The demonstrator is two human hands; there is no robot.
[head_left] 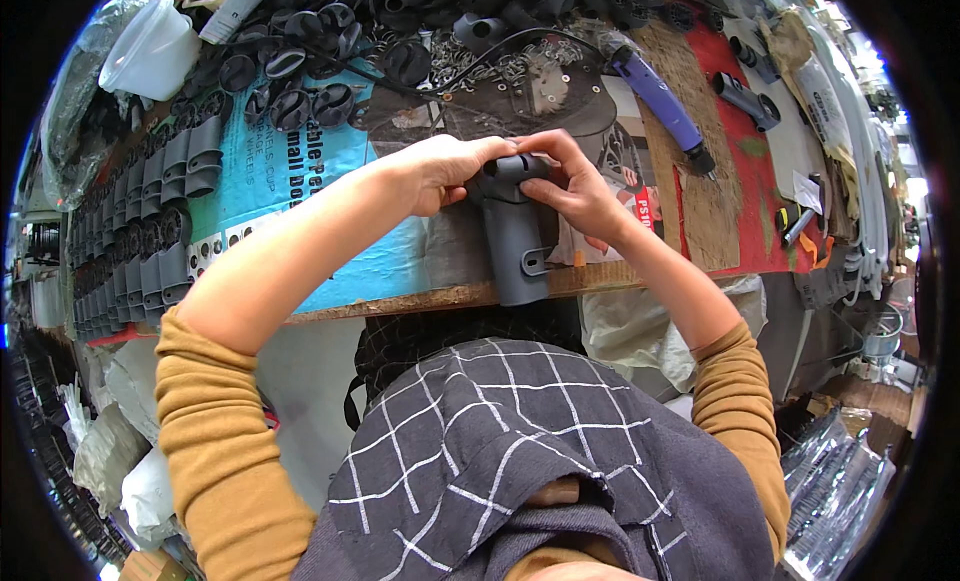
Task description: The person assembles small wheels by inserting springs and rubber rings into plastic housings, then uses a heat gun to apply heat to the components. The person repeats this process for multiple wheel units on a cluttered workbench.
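A dark grey plastic tube fitting (515, 246) hangs over the front edge of the workbench, its round collar at the far end and a small slotted tab on its right side. My left hand (440, 173) is closed at the left of the collar, fingers curled and thumb pressed to its top. From the right, my right hand (575, 186) pinches the same collar between thumb and fingers. Whether a small piece sits under the fingertips I cannot tell. Beyond the hands lies a heap of small metal hardware (525, 76). A purple electric screwdriver (660, 106) lies to the right.
Rows of grey fittings (150, 206) stand at the left, with black round knobs (290, 106) behind. A white tub (150, 49) is at the back left. A black cable (480, 61) crosses the bench. Another grey fitting (747, 101) lies on the red surface at right.
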